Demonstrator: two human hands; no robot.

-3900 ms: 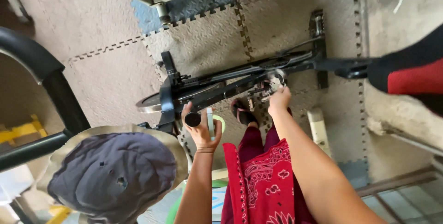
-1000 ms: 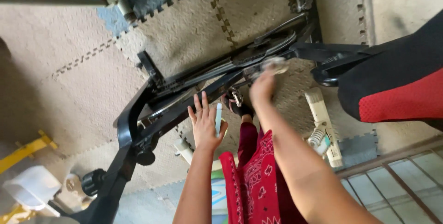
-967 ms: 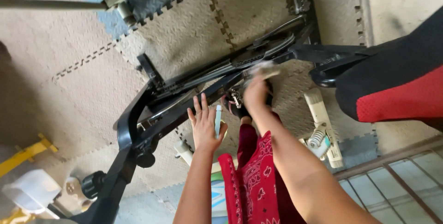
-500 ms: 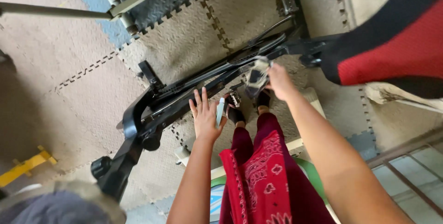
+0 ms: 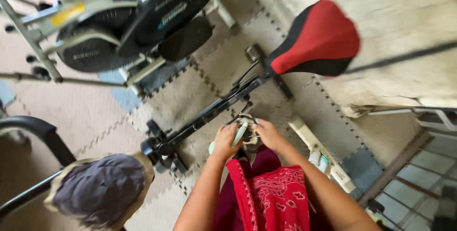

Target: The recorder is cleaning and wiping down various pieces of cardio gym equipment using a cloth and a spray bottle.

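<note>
left hand [image 5: 224, 141] grips pale green stick [image 5: 239, 134], pointing up-right | right hand [image 5: 267, 135] clutches rag [image 5: 248, 128]

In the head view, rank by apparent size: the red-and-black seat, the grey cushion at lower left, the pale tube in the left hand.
1-2. Seat and cushion: too alike to rank.
3. Tube, smallest.

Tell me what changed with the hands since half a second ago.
The left hand, spread open before, has closed around a pale green tool. The right hand has drawn in beside it at the black bike frame. The red-and-black saddle remains on the frame.
</note>
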